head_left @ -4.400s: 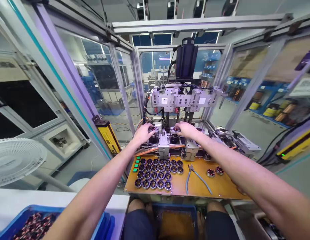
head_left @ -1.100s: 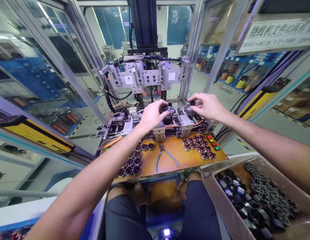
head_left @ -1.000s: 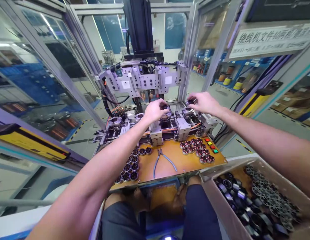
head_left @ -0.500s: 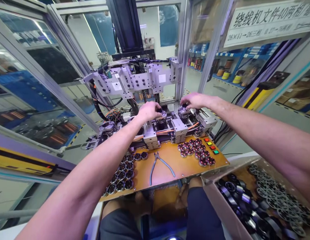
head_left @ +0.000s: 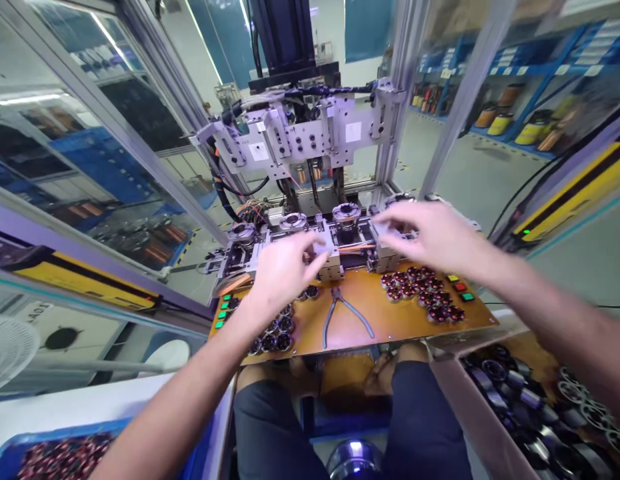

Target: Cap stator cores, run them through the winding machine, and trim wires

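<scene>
My left hand [head_left: 286, 268] hovers over the left part of the front board, thumb and fingers apart and curved. A small dark patch shows in its gap; I cannot make out what it is. My right hand [head_left: 433, 235], slightly blurred, hangs in front of the machine's right end with thumb and fingers spread and nothing visible between them. Between the hands stands a round metal holder [head_left: 346, 213] on the winding machine. Another round holder [head_left: 293, 221] is behind my left hand. Pliers [head_left: 336, 293] with blue-grey handles lie open on the orange board [head_left: 350, 328].
Copper-wound stators [head_left: 430, 293] cluster on the board's right, beside coloured buttons [head_left: 460, 287]. Dark stators [head_left: 284, 341] sit at left, partly behind my forearm. A machine head [head_left: 310, 137] hangs above. A carton [head_left: 455, 387] of metal rings stands right; a blue tray [head_left: 10, 453] is lower left.
Both hands have come off the round holders and back toward me, fingers opening. My left hand is now over the board's left side. The camera view has shifted left and down.
</scene>
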A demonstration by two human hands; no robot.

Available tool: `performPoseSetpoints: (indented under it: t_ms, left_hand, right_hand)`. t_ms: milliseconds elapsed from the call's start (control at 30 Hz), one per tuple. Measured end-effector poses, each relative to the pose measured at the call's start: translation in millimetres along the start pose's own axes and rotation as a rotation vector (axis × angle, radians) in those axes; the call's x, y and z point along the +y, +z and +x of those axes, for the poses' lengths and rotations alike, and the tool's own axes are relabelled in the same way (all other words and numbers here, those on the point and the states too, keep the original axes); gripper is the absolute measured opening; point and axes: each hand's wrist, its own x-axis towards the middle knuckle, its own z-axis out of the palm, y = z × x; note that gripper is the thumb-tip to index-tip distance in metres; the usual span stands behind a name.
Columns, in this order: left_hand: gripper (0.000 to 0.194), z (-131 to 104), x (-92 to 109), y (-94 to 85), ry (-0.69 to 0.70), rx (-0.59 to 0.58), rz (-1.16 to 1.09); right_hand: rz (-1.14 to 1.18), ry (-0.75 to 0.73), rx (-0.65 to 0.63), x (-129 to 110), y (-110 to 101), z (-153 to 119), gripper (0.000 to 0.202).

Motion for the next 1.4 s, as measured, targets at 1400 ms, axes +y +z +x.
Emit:
performPoseSetpoints:
  t_ms: [1400]
  left_hand:
    - [0.048, 34.0, -235.5, -42.8, -0.207, -0.045, -0.340]
  right_hand:
    - [-0.219, -0.039, -0.278, -80.5, 106.2, 210.6, 0.037]
